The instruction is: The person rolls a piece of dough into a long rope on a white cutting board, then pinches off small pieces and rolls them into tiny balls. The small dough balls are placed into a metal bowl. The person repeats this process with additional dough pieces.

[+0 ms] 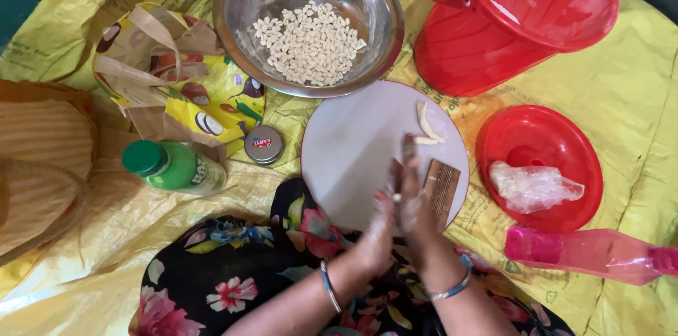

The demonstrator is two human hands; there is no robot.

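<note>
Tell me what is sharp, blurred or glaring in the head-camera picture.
Head view: the left hand and right hand, pressed palm to palm, are smeared by motion blur; the steel bowl of small pale pieces is sharp, with soft glare on its inner wall; the red bucket and round white board are evenly lit, with faint shadows; the edges bow slightly from the wide lens.

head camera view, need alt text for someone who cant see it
Two floury hands, left hand and right hand, press palms together over a round white board holding two dough strips and a ridged wooden block. Beyond it stand a steel bowl of small pale shaped pieces and a red bucket, all on a yellow sheet.
</note>
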